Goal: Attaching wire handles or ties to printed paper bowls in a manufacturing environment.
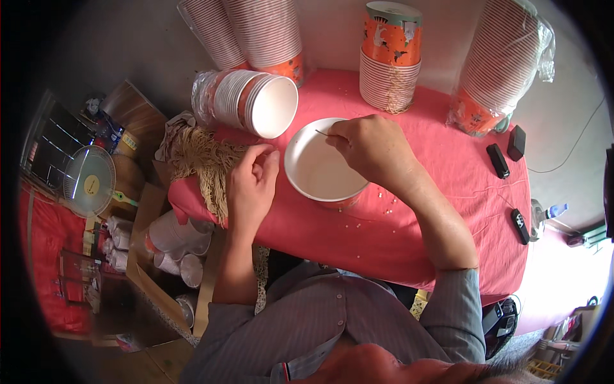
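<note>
A white paper bucket (320,176) with an orange outer side stands upright on the red-covered table in front of me. Over its far rim my right hand (371,147) pinches a thin, dark, needle-like piece (325,134) between thumb and forefinger. My left hand (252,182) is just left of the bucket, apart from it. Its fingers are curled toward the thumb, and anything between them is too small to make out. Close beside that hand, a bundle of tan strings (201,160) hangs over the table's left edge.
Stacked paper buckets (233,96) lie behind the left hand. More stacks stand at the back, one (390,64) in the middle and a wrapped one (499,70) at right. Small pale beads (384,201) dot the red cloth (460,211). A cardboard box (150,256) sits below left.
</note>
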`<act>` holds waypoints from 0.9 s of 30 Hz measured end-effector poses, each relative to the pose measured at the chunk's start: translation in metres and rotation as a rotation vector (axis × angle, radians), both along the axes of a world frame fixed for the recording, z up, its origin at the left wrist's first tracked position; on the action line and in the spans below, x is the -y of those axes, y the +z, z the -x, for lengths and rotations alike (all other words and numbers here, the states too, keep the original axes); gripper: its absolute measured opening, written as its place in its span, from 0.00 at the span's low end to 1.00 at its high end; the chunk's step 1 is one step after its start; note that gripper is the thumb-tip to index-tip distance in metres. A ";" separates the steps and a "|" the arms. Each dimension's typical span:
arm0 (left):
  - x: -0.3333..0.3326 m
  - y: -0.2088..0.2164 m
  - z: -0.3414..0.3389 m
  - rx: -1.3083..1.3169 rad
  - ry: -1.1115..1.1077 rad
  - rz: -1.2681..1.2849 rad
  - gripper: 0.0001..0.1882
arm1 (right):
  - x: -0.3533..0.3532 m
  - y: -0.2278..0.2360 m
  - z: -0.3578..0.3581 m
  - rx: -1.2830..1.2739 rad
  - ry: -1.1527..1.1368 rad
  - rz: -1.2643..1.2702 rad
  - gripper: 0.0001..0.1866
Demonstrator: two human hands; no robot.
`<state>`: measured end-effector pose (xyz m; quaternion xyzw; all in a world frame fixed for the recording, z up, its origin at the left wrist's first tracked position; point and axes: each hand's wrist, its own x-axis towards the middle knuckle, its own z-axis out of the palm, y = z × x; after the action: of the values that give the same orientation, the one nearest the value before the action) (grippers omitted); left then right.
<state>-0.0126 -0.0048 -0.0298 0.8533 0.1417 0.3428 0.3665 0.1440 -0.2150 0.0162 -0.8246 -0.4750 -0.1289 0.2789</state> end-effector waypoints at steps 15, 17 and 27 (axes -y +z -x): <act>0.020 -0.011 -0.024 0.110 -0.015 -0.003 0.08 | -0.024 -0.028 -0.002 -0.456 0.143 -0.209 0.13; 0.013 -0.021 -0.029 0.265 -0.077 -0.221 0.08 | -0.029 -0.035 -0.006 -0.525 0.179 -0.232 0.14; 0.025 -0.026 -0.012 0.199 -0.142 0.079 0.09 | -0.034 -0.042 -0.002 -0.673 0.264 -0.172 0.14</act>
<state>-0.0006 -0.0301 -0.0558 0.8079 0.0573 0.3931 0.4353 0.1465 -0.1807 -0.0261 -0.7262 -0.4462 0.1473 0.5019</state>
